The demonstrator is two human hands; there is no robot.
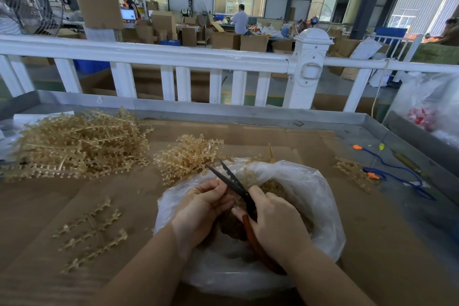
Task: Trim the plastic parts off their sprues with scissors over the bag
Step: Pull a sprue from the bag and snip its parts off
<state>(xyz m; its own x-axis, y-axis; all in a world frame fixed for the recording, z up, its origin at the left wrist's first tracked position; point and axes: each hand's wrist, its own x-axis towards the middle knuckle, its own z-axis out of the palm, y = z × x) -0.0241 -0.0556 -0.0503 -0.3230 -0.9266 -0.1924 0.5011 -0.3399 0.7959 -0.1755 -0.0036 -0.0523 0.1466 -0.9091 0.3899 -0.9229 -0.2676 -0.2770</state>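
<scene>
Right hand [275, 221] grips scissors [238, 189], blades parted, over the clear bag [320, 208]. Left hand [201, 206] curled, probably pinching a sprue, hidden. Sprue pile [77, 144] left on cardboard. No legible writing.

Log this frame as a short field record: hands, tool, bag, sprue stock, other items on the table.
left hand: left hand over the bag, fingers curled; what it holds is hidden
right hand: right hand grips the scissors by their orange handles
scissors: blades open, tips pointing away and to the left
bag: clear plastic bag under both hands, tan parts inside
sprue stock: large pile far left; smaller pile just beyond the bag
loose sprues: a few on the cardboard, near left
other: blue cord at right
</scene>
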